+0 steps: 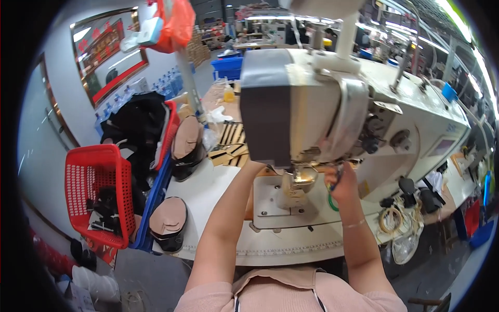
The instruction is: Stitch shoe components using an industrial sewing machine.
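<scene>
A large white sewing machine with a dark grey front cover fills the middle. My left forearm reaches up to the left of the needle area, where the machine head hides the fingers. Just right of the presser foot area, my right hand is closed around a small tool with dark blue and green parts, which looks like scissors or snips. Beneath the needle lies the metal needle plate. A bit of brown material shows beside the plate, partly behind my left arm.
Two stacks of beige-topped black pieces stand left on the white table. Beyond them are a red basket with black pieces and a blue crate. Striped strips lie behind the machine; cord coils sit at right.
</scene>
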Available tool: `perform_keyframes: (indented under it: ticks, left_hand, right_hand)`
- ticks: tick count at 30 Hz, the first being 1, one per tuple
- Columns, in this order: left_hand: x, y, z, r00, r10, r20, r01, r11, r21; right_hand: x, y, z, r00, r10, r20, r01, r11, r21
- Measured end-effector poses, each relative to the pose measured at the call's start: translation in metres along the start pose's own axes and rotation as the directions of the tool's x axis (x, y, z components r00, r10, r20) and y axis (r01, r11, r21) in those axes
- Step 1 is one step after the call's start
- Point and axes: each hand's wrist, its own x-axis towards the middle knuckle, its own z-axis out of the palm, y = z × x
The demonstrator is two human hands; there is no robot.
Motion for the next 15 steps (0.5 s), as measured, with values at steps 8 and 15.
perform_keyframes:
  ticks: [8,15]
  left_hand:
    - [-0.035,-0.079,-0.047,0.998,0.021,0.061,0.046,0.415,-0.909]
    - [-0.049,-0.089,-0.080,0.981,-0.192,0.015,0.130,0.604,-0.786]
  right_hand:
    - [-0.072,0.037,-0.056,0.943,-0.125,-0.310,-0.017,0.909,-0.416]
    - [-0.126,0.077,-0.070,0.814,-0.566,0.133,0.276,0.176,-0.945]
